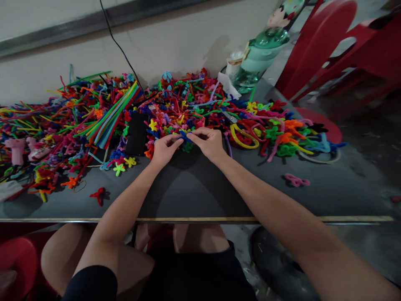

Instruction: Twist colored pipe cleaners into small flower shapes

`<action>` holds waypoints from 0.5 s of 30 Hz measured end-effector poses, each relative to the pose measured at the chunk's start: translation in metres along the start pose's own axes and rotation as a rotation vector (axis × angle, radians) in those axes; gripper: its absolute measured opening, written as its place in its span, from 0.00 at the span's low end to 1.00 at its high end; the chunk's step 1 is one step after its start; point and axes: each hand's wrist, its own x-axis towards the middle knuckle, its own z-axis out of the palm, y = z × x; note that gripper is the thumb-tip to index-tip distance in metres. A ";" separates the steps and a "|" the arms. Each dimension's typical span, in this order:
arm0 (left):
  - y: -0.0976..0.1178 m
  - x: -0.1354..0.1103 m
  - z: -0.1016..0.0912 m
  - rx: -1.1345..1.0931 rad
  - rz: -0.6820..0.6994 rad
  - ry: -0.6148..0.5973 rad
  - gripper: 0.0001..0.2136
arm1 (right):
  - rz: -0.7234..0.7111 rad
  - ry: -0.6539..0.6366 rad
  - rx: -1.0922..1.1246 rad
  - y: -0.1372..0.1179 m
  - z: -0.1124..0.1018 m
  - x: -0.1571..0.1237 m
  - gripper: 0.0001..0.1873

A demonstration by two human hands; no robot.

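Observation:
My left hand (165,148) and my right hand (208,142) meet at the middle of a dark table (194,192). Both pinch a small blue pipe-cleaner flower (184,136) between their fingertips. Just under it lies a green pipe-cleaner piece (188,147). Right behind my hands rises a big heap of colourful pipe-cleaner shapes (188,108).
A black phone (137,133) lies left of my hands beside a bundle of straight pipe cleaners (112,113). Yellow-handled scissors (242,136) lie to the right. A green bottle (260,54) stands at the back, red plastic chairs (338,46) beyond. A pink shape (297,180) lies alone at right.

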 end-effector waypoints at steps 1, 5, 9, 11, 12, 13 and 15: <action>-0.001 0.000 0.000 0.000 -0.004 0.008 0.13 | 0.045 0.015 0.022 0.000 0.001 -0.001 0.11; -0.003 0.001 -0.001 -0.007 0.009 0.074 0.11 | 0.186 -0.065 0.126 -0.001 0.005 -0.003 0.13; -0.002 0.001 0.000 -0.020 0.010 0.124 0.11 | 0.190 -0.109 0.146 0.000 0.006 -0.003 0.13; -0.002 0.001 0.000 -0.025 -0.009 0.121 0.11 | 0.187 -0.086 0.136 0.000 0.006 -0.003 0.13; -0.002 0.001 0.001 -0.026 -0.022 0.115 0.10 | 0.186 -0.076 0.133 0.001 0.006 -0.003 0.13; -0.002 0.001 0.001 -0.026 -0.039 0.110 0.10 | 0.186 -0.068 0.131 0.001 0.006 -0.003 0.13; -0.001 0.000 0.002 -0.032 -0.088 0.100 0.10 | 0.183 -0.072 0.127 0.002 0.006 -0.003 0.13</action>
